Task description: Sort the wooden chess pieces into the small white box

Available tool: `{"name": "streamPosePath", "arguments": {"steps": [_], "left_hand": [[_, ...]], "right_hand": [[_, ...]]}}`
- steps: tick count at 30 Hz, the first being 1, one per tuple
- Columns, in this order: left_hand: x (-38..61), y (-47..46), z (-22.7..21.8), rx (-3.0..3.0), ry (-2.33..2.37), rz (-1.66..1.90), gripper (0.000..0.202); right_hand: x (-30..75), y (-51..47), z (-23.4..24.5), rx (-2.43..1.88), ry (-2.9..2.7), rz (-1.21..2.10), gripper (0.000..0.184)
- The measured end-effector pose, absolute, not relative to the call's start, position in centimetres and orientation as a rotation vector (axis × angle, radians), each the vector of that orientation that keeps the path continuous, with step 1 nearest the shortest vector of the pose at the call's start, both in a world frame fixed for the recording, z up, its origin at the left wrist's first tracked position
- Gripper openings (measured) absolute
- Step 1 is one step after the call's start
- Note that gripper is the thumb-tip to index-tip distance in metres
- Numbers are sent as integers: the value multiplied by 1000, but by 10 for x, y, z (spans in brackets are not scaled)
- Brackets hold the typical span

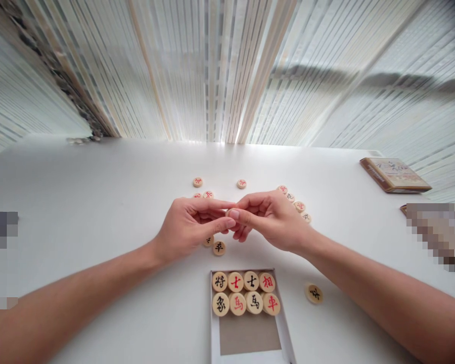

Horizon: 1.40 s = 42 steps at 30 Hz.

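Wooden and pale, a small disc [230, 212] sits pinched where the fingertips of both hands meet. It is mostly hidden, so I cannot read its face or tell how it tilts. I see the left hand [189, 225] and right hand [273, 220] each closed narrow on it, thumb to forefinger, equally near. Straight back from the fingers, toward the body, lies an open box [214, 328], with eight boxed discs [245, 293] in two rows filling its far end. One loose piece [219, 247] lies just under the left fingers, and scattered pieces [299, 206] lie beyond the right knuckles on the white table [98, 202].
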<state>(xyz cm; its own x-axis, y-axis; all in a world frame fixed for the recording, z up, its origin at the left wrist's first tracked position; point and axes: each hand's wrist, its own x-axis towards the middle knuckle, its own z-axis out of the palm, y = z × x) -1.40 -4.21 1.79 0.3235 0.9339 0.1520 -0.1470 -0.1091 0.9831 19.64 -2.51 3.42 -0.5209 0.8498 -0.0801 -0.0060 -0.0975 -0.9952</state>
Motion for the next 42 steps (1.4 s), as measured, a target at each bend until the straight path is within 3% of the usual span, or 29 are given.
{"name": "streamPosePath", "arguments": {"steps": [10, 24, 31, 42], "left_hand": [[-15, -39, 23, 1197, 871, 1099, 20], [-15, -38, 22, 1172, 880, 1069, 20], [-16, -38, 21, 1175, 926, 1046, 29], [-15, -38, 23, 1176, 867, 1009, 23]], "right_hand": [[197, -22, 33, -913, -1522, 1706, 46], [194, -24, 35, -939, -1493, 1717, 44], [194, -24, 34, -967, -1436, 1761, 44], [196, -23, 31, -973, -1402, 1787, 42]]}}
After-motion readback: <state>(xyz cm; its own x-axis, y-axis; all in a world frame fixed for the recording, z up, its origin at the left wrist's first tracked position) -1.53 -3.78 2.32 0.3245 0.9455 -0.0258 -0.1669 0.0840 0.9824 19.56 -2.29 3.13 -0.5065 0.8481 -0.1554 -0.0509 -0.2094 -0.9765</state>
